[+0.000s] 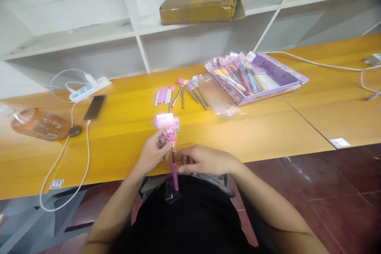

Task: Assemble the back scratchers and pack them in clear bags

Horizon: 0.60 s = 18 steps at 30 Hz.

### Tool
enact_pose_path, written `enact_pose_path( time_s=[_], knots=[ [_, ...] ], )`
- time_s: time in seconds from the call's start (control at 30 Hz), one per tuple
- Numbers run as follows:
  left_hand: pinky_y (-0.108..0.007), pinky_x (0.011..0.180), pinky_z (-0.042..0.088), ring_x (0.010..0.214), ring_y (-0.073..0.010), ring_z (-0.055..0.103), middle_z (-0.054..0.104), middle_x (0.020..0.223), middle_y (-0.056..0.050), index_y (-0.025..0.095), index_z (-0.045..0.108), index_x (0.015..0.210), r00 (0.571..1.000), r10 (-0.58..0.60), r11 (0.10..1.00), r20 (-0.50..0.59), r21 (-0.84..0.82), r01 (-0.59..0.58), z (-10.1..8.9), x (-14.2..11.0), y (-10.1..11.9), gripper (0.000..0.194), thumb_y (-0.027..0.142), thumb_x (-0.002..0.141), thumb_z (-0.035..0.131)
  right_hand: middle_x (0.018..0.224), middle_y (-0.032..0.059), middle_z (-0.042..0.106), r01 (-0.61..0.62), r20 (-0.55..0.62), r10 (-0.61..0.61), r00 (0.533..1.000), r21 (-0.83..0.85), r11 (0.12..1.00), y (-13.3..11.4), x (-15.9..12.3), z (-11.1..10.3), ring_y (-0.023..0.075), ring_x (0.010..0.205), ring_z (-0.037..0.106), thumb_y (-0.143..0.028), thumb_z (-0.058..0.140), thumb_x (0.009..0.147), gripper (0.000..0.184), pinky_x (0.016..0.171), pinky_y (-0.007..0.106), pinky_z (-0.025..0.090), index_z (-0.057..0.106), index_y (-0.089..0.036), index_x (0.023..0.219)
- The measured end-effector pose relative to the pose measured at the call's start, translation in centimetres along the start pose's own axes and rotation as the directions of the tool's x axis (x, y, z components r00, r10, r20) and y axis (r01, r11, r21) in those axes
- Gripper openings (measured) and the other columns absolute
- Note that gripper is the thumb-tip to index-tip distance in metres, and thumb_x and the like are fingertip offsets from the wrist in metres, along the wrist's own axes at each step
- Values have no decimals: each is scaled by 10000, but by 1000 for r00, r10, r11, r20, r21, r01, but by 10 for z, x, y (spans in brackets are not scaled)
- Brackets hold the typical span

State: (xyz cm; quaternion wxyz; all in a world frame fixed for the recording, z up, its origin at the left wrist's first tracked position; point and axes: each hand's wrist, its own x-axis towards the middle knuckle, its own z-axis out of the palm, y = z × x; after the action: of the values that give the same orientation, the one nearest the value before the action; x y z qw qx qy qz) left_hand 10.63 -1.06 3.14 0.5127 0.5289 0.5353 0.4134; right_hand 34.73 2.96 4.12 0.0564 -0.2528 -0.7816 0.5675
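My left hand (154, 151) is closed around the top of a pink back scratcher (175, 170) in a clear plastic sleeve. Its hand-shaped head lies by my fingers, and the magenta grip points down toward my lap. Beside the shaft, my right hand (205, 159) has its fingers loosely curled and apart, with nothing visible in them. Small pink header cards (166, 121) lie just beyond my left hand. Farther back are several loose scratcher rods (193, 91) with coloured heads, and a row of pastel grip sleeves (163, 96).
A purple tray (274, 91) holds several bagged scratchers, with clear plastic bags (222, 101) beside it. On the left are a phone (95, 107), a power strip (89, 88), a bottle of orange liquid (40, 124) and a looped white cable (88, 151). A cardboard box (202, 8) rests on the shelf.
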Motion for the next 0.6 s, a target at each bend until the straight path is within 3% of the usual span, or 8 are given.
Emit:
enact_pose_path(
  time_s=[0.2,0.3,0.37,0.4,0.47,0.53,0.6],
  knots=[
    [-191,429,346,444,-77,483,529,609,95,227,564,881,948,-18,915,-317,-388,-113,8,7,-4,356,429,878,857,802,-17,708,-45,-152,39,988,-32,998,-7,17,22,159,706,632,-386,809,975,229,653,264,434,680,-203,924],
    [-216,487,423,513,-94,526,571,694,75,233,576,950,937,37,888,-348,-419,-191,8,10,-9,381,508,913,837,775,-22,710,-9,-135,11,991,20,1000,-7,17,22,172,693,658,-311,726,1019,106,684,277,474,703,-214,981],
    [-262,587,502,616,-137,601,619,759,48,241,583,1067,948,126,885,-293,-397,-241,9,10,-14,393,592,988,740,820,-4,742,-21,-247,11,969,-37,999,-8,9,8,193,710,680,-297,689,1028,112,702,295,497,728,-223,1101],
    [-290,648,529,676,-158,628,642,795,31,241,580,1134,954,170,897,-249,-362,-254,9,10,-18,398,613,1029,675,878,16,765,-47,-357,6,934,-107,993,-7,2,-5,209,743,694,-305,685,1026,188,716,306,506,730,-227,1191],
    [-330,745,540,763,-183,645,670,850,-1,228,570,1236,963,228,936,-146,-238,-258,11,7,-25,394,599,1107,545,1024,64,801,-181,-629,-35,777,-276,944,-4,-16,-43,243,816,720,-341,621,1067,406,747,335,517,641,-250,1462],
    [-351,801,533,811,-192,646,675,903,-26,216,553,1300,959,271,957,-87,-82,-278,13,3,-31,364,534,1157,449,1104,126,803,-424,-813,-135,566,-428,798,5,-35,-95,292,908,727,-362,559,1094,416,802,380,514,648,-235,1481],
    [-370,844,530,858,-202,651,671,966,-44,219,523,1362,928,369,928,-56,85,-364,14,-1,-35,319,454,1167,429,1096,167,801,-637,-882,-173,438,-440,633,23,-52,-150,320,936,719,-342,536,1102,370,815,403,489,702,-215,1407]
  ],
)
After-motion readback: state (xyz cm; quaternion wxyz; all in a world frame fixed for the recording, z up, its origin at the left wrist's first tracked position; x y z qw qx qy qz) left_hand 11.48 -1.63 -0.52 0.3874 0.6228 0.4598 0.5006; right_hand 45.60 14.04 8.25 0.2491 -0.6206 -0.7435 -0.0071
